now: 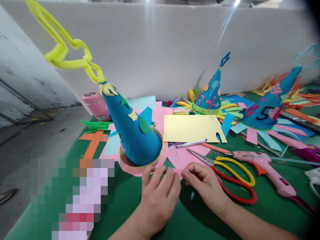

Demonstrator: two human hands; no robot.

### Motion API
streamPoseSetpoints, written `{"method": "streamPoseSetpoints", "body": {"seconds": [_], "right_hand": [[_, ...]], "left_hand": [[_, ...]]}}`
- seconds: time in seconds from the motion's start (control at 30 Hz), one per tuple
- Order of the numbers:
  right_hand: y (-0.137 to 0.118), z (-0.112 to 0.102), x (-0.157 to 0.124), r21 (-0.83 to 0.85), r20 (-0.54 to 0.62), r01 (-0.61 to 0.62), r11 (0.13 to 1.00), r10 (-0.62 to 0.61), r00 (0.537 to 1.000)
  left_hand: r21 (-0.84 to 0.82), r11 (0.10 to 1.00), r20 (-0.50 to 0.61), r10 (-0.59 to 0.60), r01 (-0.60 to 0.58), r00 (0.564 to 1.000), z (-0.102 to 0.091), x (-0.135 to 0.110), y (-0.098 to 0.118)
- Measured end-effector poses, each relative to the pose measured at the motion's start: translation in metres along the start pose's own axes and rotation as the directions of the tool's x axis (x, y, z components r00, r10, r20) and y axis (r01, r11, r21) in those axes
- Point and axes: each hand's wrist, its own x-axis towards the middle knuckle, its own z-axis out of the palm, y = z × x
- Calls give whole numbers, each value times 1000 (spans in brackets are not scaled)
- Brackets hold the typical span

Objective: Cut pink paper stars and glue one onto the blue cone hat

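My left hand (pixel 157 196) and my right hand (pixel 202 183) meet at the near middle of the green table (pixel 120 206). Together they pinch a small pink paper piece (pixel 178 172) between their fingertips. Just behind the left hand stands a blue cone hat (pixel 132 130) on a pink ring, tilted, with a yellow pipe-cleaner loop (pixel 67 50) on its tip. Red and yellow scissors (pixel 232 175) lie right beside the right hand, blades pointing left.
A pink glue gun (pixel 265 166) lies to the right. A yellow paper sheet (pixel 192 128) and a white pen (pixel 191 143) lie behind the scissors. Two more blue cone hats (pixel 211 93) (pixel 270 103) stand on coloured paper strips at the back right. A pink cup (pixel 96 106) stands at the back left.
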Motion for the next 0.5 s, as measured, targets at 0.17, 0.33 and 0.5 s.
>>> {"method": "streamPoseSetpoints", "body": {"seconds": [0.17, 0.33, 0.5], "right_hand": [[-3, -6, 0, -63, -119, 136, 989, -143, 983], [1, -5, 0, -64, -81, 100, 993, -105, 991], [1, -1, -1, -208, 25, 120, 971, -117, 993]], "left_hand": [[-542, 639, 189, -540, 546, 820, 3, 12, 1], [-676, -278, 670, -618, 682, 412, 4, 19, 5], [-608, -573, 790, -507, 550, 345, 6, 18, 8]]}}
